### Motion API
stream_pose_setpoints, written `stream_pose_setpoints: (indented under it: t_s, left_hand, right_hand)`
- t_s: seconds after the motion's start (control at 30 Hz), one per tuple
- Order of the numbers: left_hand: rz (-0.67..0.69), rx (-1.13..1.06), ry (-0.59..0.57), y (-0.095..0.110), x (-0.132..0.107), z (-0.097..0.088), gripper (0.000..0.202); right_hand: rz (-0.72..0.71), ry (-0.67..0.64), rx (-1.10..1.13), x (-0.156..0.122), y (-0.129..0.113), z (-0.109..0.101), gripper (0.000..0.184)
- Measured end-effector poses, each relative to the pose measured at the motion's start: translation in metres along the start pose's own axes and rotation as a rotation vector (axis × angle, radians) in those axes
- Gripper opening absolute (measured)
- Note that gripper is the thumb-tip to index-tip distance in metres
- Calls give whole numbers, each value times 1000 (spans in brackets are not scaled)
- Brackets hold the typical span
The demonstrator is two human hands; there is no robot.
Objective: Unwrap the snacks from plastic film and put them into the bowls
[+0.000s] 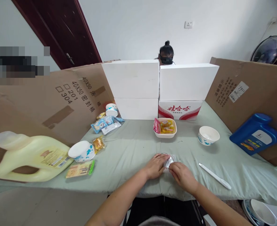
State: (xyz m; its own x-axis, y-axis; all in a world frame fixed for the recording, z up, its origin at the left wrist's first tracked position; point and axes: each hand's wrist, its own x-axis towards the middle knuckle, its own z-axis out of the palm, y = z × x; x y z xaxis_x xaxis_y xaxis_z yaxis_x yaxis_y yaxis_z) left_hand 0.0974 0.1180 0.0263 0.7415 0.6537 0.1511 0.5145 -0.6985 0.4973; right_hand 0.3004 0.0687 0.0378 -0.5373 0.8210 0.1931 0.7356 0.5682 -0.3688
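Observation:
On the green cloth near the table's front edge lies a small clear, shiny plastic packet between my two hands; its contents cannot be made out. My left hand has its fingers curled down on the packet's left side. From the right, my right hand is closed, pinching the near right edge of the plastic. Just beyond them, a white tray holds yellow packets and a pink packet. A white knife-like tool lies to the right of my right hand.
A white-and-blue bowl and a tilted blue bottle stand right. Left are a yellow jug, a tipped bowl, a snack packet and blue packets. Cardboard and white boxes wall the table; a person is behind.

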Motion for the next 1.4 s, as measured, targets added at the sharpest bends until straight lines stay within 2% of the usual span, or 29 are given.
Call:
stream_pose_setpoints:
  t_s: [0.17,0.27,0.33,0.43,0.6,0.77,0.83,0.93,1.0,1.1,1.17,1.27,1.4]
  left_hand:
    - [-54,-33,44,-10,0,9,78]
    - [-31,-29,97,-16,-2,14,86]
    - [-14,-29,124,-15,-3,14,85]
    - [-22,-30,144,-9,-5,11,72]
    - [-101,70,163,2,-4,11,40]
    - [-124,111,197,4,-2,12,38]
    - [-120,107,192,3,-3,11,38]
    - [-116,114,183,3,-3,11,43]
    - [-114,129,194,3,-4,13,49]
    - [-146,180,290,2,-6,16,49]
    - [-106,200,323,2,-7,17,44]
    - [29,160,266,2,-7,18,30]
    - [26,116,287,2,-3,20,21]
  right_hand:
    - [261,13,-80,45,20,5,27]
    - [364,11,-153,58,26,15,26]
    - [391,4,-194,61,25,22,25]
    - [396,1,-243,61,21,31,22]
    - [384,62,-312,57,21,34,21]
    - [336,187,-364,45,32,19,22]
    - [263,209,-356,36,36,16,28]
    - [17,152,-283,22,38,23,41]
    - [-97,58,-247,14,38,32,60]
    - [-65,-65,-248,10,39,43,85]
    - [-25,-95,-247,11,38,46,88]
    - [-14,-89,-249,12,37,46,88]
    - [-9,-87,-258,12,34,42,89]
